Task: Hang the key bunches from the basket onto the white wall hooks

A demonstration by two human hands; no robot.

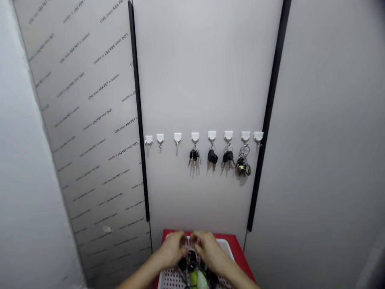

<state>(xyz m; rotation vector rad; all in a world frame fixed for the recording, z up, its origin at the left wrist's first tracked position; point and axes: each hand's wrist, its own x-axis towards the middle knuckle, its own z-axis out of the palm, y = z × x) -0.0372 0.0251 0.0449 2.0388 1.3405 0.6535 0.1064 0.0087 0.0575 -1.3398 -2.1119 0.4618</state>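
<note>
Both hands are over a white perforated basket (230,249), close together near its far side. My left hand (173,249) has its fingers bent inward in a pinch. Opposite it, my right hand (209,249) is curled in the same way, its fingertips almost meeting the left ones. Between and just below them is a bunch of keys (191,259) with black heads, and the fingers seem to grip its upper part; the exact contact is hidden. Lower in the basket lie a bright green item (193,277), a pale green item (202,280) and more dark, blurred pieces.
Ahead, a row of several white hooks (212,135) is fixed to a pale panel (198,80). Key bunches (195,155) hang from some, including a brass-coloured cluster (242,166) at the right. Black vertical strips (272,100) flank the panel. A red surface (240,253) supports the basket.
</note>
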